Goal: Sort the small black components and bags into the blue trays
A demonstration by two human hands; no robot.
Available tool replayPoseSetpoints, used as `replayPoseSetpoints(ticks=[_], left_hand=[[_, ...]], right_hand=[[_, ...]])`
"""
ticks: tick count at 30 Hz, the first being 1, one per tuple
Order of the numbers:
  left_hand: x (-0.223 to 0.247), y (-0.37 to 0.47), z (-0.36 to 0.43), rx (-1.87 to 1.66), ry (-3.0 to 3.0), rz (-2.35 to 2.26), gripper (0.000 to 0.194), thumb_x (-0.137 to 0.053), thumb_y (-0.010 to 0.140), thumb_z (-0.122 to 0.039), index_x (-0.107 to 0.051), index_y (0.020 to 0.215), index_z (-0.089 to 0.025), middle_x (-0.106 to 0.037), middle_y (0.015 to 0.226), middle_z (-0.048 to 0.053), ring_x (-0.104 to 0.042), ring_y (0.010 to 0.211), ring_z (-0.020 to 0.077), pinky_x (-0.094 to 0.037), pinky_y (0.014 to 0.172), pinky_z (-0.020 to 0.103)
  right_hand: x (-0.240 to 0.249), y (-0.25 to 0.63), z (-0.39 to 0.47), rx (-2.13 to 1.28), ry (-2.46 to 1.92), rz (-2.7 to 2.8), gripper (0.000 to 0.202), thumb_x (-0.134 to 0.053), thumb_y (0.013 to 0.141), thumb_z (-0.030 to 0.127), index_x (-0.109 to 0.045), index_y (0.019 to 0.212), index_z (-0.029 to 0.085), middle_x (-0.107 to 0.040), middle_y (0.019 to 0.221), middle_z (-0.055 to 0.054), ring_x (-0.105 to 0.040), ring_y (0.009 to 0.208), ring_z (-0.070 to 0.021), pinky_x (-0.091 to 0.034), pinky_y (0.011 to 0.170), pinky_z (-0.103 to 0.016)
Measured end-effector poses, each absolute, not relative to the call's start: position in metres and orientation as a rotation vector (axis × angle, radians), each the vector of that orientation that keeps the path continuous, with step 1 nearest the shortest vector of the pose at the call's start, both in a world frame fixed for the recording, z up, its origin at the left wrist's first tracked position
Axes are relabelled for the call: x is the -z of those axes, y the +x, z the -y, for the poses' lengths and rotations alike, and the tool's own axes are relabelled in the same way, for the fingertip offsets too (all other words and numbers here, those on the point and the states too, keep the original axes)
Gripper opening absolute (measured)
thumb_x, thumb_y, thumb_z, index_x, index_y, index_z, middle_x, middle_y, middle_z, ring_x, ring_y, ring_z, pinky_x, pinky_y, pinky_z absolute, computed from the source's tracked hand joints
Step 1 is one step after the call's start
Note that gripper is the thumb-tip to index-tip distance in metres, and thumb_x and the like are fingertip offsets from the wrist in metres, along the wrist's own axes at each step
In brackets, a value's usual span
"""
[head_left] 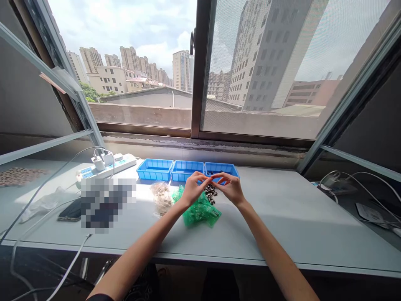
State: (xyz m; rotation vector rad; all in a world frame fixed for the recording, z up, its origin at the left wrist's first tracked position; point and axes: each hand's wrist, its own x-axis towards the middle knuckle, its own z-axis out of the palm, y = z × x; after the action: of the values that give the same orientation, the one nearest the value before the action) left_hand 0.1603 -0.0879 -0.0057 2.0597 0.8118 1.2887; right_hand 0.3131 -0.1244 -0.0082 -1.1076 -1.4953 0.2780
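My left hand [194,188] and my right hand [230,188] meet at the fingertips above the table, both pinched. Whatever lies between the fingers is too small to make out. Under them is a crumpled green plastic bag [200,211], with a pile of small dark metallic parts [210,193] at its right. Left of the green bag lies a clear bag of pale beige pieces [161,198]. Three blue bins stand in a row behind: the left bin [155,170], the middle bin [181,171] and the right bin [233,170], which has some dark parts inside.
A white power strip [122,164] with plugs and cables sits at the back left. Nearby are a phone [70,210], a clear plastic wrapper [46,202] and a blurred patch. Windows rise behind the table [282,209]; more cables lie far right.
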Motion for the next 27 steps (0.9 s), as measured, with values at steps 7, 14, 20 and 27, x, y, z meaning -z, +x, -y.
replayPoseSetpoints(ticks=[7,14,20,27], left_hand=[[0.0069,0.1598,0.0826,-1.265,1.881,-0.826,0.030,-0.064,0.073,-0.049,-0.072,0.072,-0.019,-0.063,0.079,0.005,-0.059,0.073,0.0163,-0.047,0.061,0.026],[0.0063,0.1605,0.0842,-1.247,1.875,-0.851,0.027,-0.062,0.076,-0.046,-0.072,0.073,-0.021,-0.062,0.076,0.005,-0.059,0.076,0.0166,-0.046,0.063,0.026],[0.0065,0.1614,0.0851,-1.208,1.795,-0.806,0.027,-0.066,0.072,-0.046,-0.073,0.077,-0.021,-0.062,0.080,0.004,-0.059,0.076,0.0160,-0.046,0.062,0.025],[0.0043,0.1634,0.0875,-1.277,1.734,-0.832,0.027,-0.066,0.071,-0.045,-0.072,0.077,-0.019,-0.061,0.084,0.004,-0.056,0.070,0.0126,-0.047,0.062,0.024]], right_hand=[[0.0094,0.3113,0.1244,-0.238,-1.029,1.510,0.031,-0.066,0.070,0.053,-0.074,0.073,0.023,-0.071,0.073,-0.005,-0.058,0.050,-0.0134,-0.047,0.043,-0.025],[0.0068,0.3093,0.1288,-0.334,-1.077,1.457,0.026,-0.067,0.071,0.046,-0.073,0.077,0.022,-0.070,0.078,-0.005,-0.055,0.047,-0.0114,-0.043,0.038,-0.024],[0.0057,0.3084,0.1292,-0.558,-1.074,1.402,0.033,-0.066,0.069,0.049,-0.072,0.084,0.021,-0.069,0.090,-0.006,-0.051,0.042,-0.0082,-0.039,0.033,-0.023],[0.0068,0.3068,0.1286,-0.629,-1.128,1.292,0.036,-0.071,0.062,0.050,-0.071,0.079,0.019,-0.069,0.069,-0.003,-0.047,0.040,-0.0082,-0.039,0.035,-0.022]])
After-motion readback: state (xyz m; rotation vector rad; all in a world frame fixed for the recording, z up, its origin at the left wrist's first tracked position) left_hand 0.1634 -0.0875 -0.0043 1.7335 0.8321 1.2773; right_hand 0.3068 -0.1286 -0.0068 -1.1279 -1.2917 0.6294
